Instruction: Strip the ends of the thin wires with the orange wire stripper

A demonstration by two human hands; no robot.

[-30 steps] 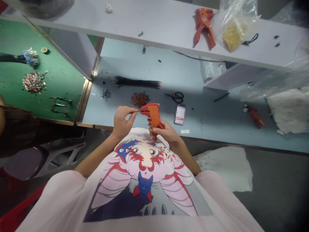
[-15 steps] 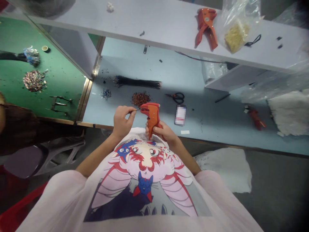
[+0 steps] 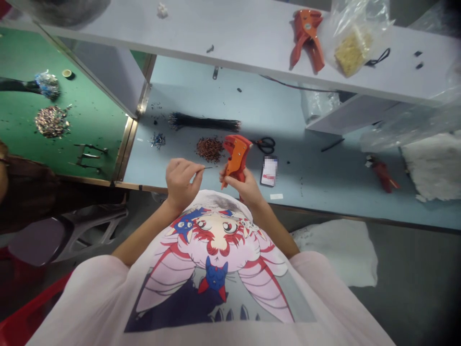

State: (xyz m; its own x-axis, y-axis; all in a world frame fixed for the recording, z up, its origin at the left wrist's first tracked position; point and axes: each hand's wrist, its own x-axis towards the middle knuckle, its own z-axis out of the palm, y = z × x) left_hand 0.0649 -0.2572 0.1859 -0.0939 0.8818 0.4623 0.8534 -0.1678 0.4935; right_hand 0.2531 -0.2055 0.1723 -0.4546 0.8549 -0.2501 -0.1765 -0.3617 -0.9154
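Observation:
Between the thumb and forefinger of my left hand (image 3: 183,182) is a thin dark wire (image 3: 208,167), its free end pointing right. My right hand (image 3: 245,185) is wrapped round the handles of an orange-red wire stripper (image 3: 237,153), whose jaws are up and apart from the wire. Beyond my hands lies a heap of small copper-brown bits (image 3: 209,149). A bundle of black wires (image 3: 205,123) stretches across the blue table behind that heap.
Scissors (image 3: 265,144) and a phone (image 3: 269,171) lie right of my hands. Another orange stripper (image 3: 307,38) rests on the shelf beside a plastic bag (image 3: 355,48). Red-handled pliers (image 3: 382,174) are at the far right. A metal-edged divider (image 3: 139,103) borders the green table.
The stripper has moved up and to the right, away from the wire, and has tilted. My left hand has shifted slightly left, still pinching the wire.

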